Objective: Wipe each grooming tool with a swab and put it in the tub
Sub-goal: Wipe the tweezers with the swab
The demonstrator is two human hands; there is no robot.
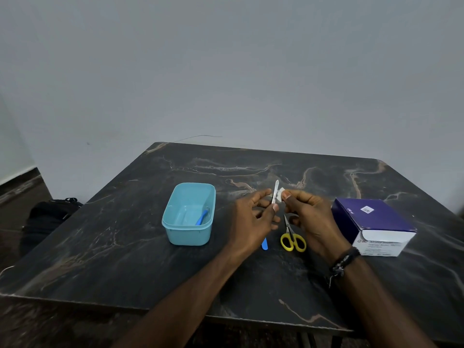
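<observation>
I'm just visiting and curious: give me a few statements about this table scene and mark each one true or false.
1. The left hand pinches a slim metal nail file. True.
2. The light blue plastic tub holds nothing. False: a blue-handled tool lies inside it.
3. The yellow-handled scissors lie on the dark marble table. True.
4. The right hand holds the scissors. False: it pinches a small white swab against the file.
5. The purple and white swab box stands left of the tub. False: it stands at the right.
</observation>
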